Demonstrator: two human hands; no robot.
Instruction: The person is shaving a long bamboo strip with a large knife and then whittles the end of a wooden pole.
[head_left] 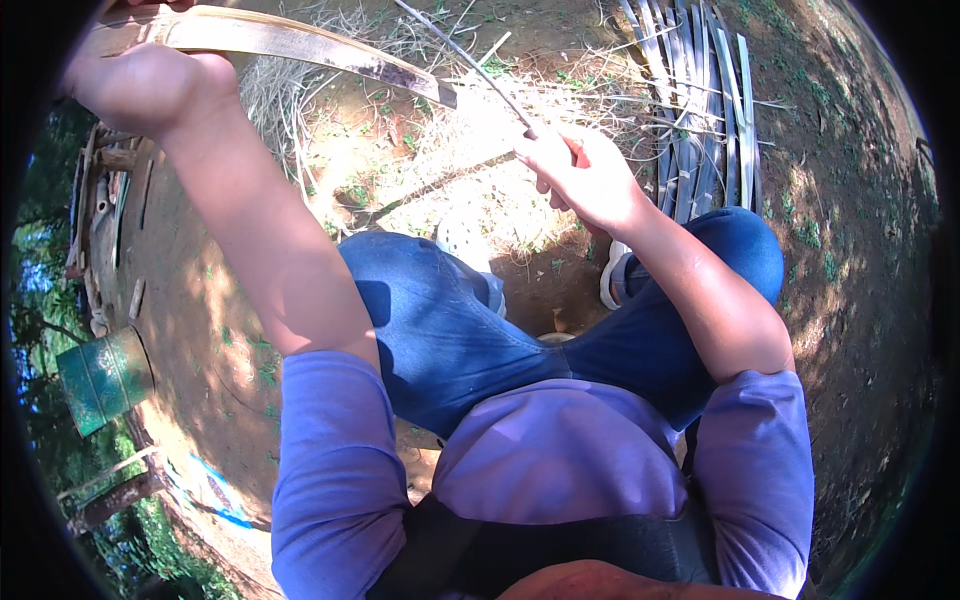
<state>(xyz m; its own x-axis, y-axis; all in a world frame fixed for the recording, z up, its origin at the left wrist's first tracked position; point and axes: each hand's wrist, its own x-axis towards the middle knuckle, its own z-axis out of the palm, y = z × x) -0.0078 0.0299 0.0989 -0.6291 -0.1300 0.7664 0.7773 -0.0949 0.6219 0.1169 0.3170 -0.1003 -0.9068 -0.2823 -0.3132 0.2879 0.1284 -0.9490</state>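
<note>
My left hand (150, 88) is raised at the upper left, its fingers wrapped round a bamboo strip (290, 38). The strip is wide and pale, curving to the right, with a darker end. The frame edge and the hand itself partly hide its near end and my fingers. In front of my right knee, my right hand (585, 180) is closed on the handle of a long, thin knife (465, 58), seen almost edge-on. Its blade points up and to the left, past the strip's dark end, with a gap between them. Most of the handle is hidden in my fist.
Thin shavings (275, 110) litter the ground ahead of my feet. A bundle of long split strips (705, 110) lies beyond my right knee (735, 250). At the left are a green drum (105, 380) and several wooden pieces (118, 160). Light shoes (462, 238) show between my knees.
</note>
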